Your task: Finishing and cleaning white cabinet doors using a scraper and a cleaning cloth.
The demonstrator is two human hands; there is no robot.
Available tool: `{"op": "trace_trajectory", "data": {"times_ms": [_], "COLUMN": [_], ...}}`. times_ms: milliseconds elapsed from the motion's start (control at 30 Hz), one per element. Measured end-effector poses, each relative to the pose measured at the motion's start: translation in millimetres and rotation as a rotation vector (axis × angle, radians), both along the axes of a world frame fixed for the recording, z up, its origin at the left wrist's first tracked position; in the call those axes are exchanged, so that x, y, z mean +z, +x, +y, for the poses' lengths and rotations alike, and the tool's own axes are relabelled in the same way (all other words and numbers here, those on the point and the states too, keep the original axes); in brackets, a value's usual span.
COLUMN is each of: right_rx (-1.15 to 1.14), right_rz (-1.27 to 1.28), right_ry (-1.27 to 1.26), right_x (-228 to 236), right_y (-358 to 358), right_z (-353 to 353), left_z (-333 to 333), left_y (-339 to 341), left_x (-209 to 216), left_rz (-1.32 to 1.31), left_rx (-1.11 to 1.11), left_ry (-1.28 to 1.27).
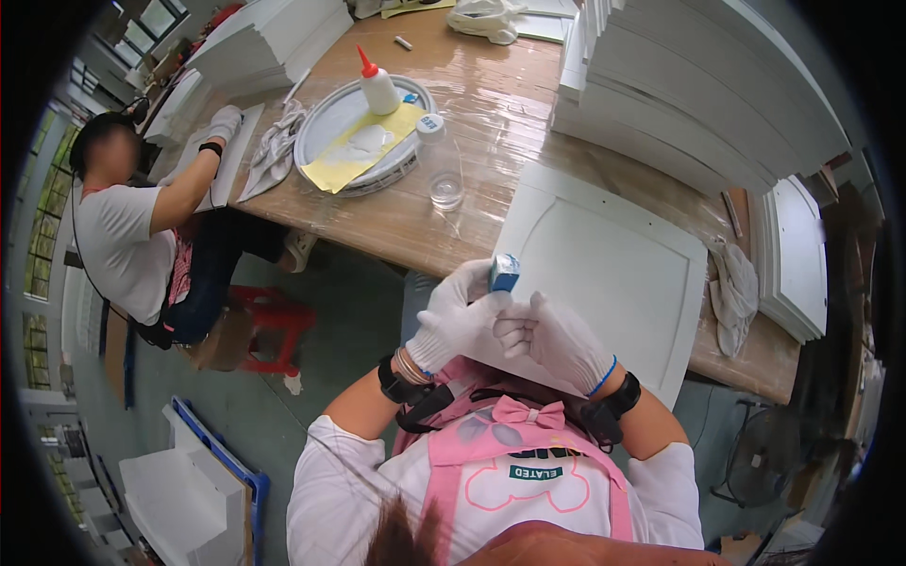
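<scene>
My gloved left hand [459,316] grips a small blue-and-white block [505,272] between thumb and fingers, held up over the near edge of a white panel [604,259]. Right beside it is my gloved right hand [559,341], its fingers curled in toward the left hand. Whatever those fingers may hold is hidden. The panel lies flat on the table, with a shallow arched recess and a few small dark holes near its edges.
A round lid [311,127] carries yellow paper [344,162] and a red-tipped glue bottle [379,90]. Next to it stands a clear bottle [445,179]. White panels [698,85] are stacked at right, near a cloth [733,292]. A co-worker [142,222] sits at left.
</scene>
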State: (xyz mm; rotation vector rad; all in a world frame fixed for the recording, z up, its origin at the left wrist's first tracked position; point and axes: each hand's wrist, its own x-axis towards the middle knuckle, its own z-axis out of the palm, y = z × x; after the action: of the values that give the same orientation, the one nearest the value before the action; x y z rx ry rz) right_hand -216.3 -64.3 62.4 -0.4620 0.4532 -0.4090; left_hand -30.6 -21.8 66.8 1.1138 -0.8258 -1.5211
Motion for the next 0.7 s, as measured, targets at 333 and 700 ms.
{"op": "trace_trajectory", "data": {"times_ms": [333,700], "right_rx": [-0.382,-0.703], "right_rz": [0.339,0.449], "right_ry": [-0.084,-0.034], "right_x": [-7.9,-15.2], "right_y": [-108.2,-180.6], "right_z": [19.0,47.6], "left_z": [-88.7,-124.7], "left_y": [140.4,154.8], "left_x": [-13.5,-17.6], "left_rz": [-1.414,-1.704], "left_rx": [0.805,0.65], "left_ry": [-0.157,-0.003]}}
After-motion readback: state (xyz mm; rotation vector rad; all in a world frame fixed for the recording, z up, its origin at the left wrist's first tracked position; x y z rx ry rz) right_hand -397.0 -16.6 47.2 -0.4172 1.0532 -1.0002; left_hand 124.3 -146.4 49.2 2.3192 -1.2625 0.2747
